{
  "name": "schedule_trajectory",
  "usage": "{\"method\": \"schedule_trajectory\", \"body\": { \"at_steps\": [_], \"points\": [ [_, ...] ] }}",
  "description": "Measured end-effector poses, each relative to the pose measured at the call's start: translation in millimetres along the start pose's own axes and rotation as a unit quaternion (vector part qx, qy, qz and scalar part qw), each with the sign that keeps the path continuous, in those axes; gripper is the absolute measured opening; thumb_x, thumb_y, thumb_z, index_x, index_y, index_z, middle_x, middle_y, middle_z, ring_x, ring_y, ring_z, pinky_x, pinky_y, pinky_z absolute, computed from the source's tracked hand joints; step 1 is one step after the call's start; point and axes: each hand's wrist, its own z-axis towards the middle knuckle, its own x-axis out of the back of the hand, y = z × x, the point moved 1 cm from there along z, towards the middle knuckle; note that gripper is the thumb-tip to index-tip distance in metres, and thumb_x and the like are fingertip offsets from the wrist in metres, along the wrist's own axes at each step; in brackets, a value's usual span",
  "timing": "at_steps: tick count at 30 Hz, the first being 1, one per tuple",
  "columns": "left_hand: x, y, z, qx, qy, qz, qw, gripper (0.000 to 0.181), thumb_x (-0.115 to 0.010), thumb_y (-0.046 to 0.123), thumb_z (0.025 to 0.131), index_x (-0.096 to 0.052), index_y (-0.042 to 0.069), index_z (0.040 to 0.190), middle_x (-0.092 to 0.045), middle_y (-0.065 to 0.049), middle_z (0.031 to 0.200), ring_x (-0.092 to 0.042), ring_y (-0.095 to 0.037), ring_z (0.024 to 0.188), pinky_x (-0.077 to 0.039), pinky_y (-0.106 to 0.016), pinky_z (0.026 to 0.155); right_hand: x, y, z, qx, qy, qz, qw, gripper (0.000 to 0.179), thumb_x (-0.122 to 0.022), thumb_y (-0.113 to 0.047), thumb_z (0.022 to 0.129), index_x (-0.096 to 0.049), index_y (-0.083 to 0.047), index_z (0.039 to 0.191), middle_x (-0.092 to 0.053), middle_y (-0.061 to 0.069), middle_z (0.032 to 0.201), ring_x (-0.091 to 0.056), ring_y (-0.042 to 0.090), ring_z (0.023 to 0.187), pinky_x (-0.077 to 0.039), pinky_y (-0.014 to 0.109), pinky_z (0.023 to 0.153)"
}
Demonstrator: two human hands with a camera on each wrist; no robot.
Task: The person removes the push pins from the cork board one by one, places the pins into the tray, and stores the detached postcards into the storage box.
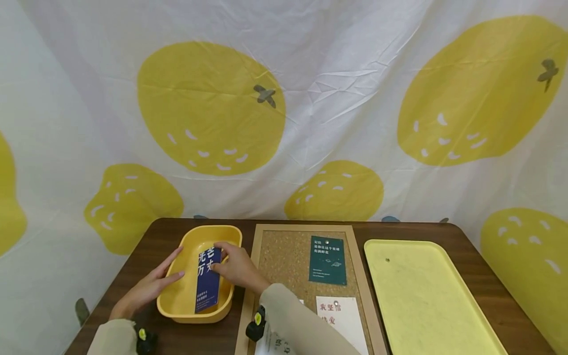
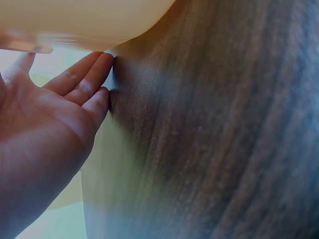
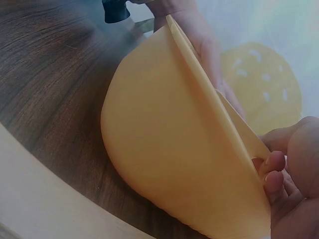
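A blue postcard [image 1: 207,283] with white lettering stands tilted inside the yellow basin [image 1: 167,309]. My right hand [image 1: 237,266] pinches its upper right edge between thumb and fingers. In the right wrist view, the right hand [image 3: 294,174] is at the basin's rim, its fingertips curled at the card's edge. My left hand [image 1: 148,288] holds the basin's left side, thumb over the rim and the other fingers along the outside. From the left wrist, the left hand [image 2: 55,119] shows with fairly straight fingers reaching up to the basin's outer wall [image 2: 99,25].
Right of the basin lies a wood-framed corkboard [image 1: 284,256]. A green postcard [image 1: 327,261] and a white postcard [image 1: 348,320] are pinned on it, and the right sleeve covers part of its lower end. Farther right is a pale yellow tray [image 1: 426,296] with a small dark object.
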Motion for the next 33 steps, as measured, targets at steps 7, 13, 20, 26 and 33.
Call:
{"method": "schedule_trajectory", "body": {
  "at_steps": [7, 13, 20, 26, 33],
  "points": [
    [1.3, -1.2, 2.1, -0.002, -0.002, 0.004, 1.0, 0.08, -0.056, 0.037, 0.101, -0.003, 0.032, 0.16, 0.009, -0.017, 0.166, -0.011, -0.045, 0.149, -0.035, -0.057, 0.111, 0.0, 0.3, 0.1, 0.005, -0.002, 0.005, 1.0, 0.05, -0.073, -0.017, 0.09, -0.059, -0.019, 0.138, -0.06, -0.003, 0.092, -0.058, 0.009, 0.074, -0.057, 0.023, 0.065],
    [1.7, -1.7, 2.2, -0.007, -0.004, 0.002, 1.0, 0.08, -0.056, 0.037, 0.101, -0.002, 0.031, 0.16, 0.01, -0.016, 0.166, -0.005, -0.045, 0.15, -0.032, -0.059, 0.113, -0.1, 0.1, -1.1, 0.015, -0.001, 0.005, 0.9999, 0.048, -0.073, -0.016, 0.09, -0.06, -0.017, 0.136, -0.06, -0.003, 0.092, -0.058, 0.008, 0.074, -0.056, 0.022, 0.065],
    [1.3, -2.3, 1.5, -0.002, -0.004, 0.001, 1.0, 0.081, -0.057, 0.038, 0.1, -0.002, 0.032, 0.16, 0.01, -0.016, 0.166, -0.008, -0.045, 0.149, -0.032, -0.058, 0.112, -0.9, -0.1, -2.0, 0.001, 0.001, 0.009, 1.0, 0.046, -0.073, -0.017, 0.091, -0.06, -0.018, 0.135, -0.059, -0.003, 0.092, -0.058, 0.009, 0.074, -0.056, 0.022, 0.064],
    [1.3, -2.8, 1.5, 0.002, -0.003, -0.001, 1.0, 0.081, -0.057, 0.038, 0.1, -0.002, 0.032, 0.16, 0.01, -0.016, 0.166, -0.007, -0.045, 0.149, -0.031, -0.059, 0.113, -1.8, 0.9, -1.2, 0.002, 0.004, 0.005, 1.0, 0.045, -0.072, -0.018, 0.091, -0.061, -0.018, 0.134, -0.059, -0.002, 0.093, -0.058, 0.009, 0.073, -0.056, 0.022, 0.063],
    [1.2, -2.9, 2.1, 0.001, -0.004, -0.004, 1.0, 0.08, -0.056, 0.035, 0.101, -0.002, 0.032, 0.16, 0.009, -0.017, 0.166, -0.012, -0.045, 0.149, -0.036, -0.057, 0.111, -2.0, 1.4, -1.6, -0.003, 0.006, 0.005, 1.0, 0.044, -0.072, -0.02, 0.091, -0.061, -0.019, 0.134, -0.061, -0.001, 0.095, -0.059, 0.009, 0.074, -0.057, 0.024, 0.065]
  ]
}}
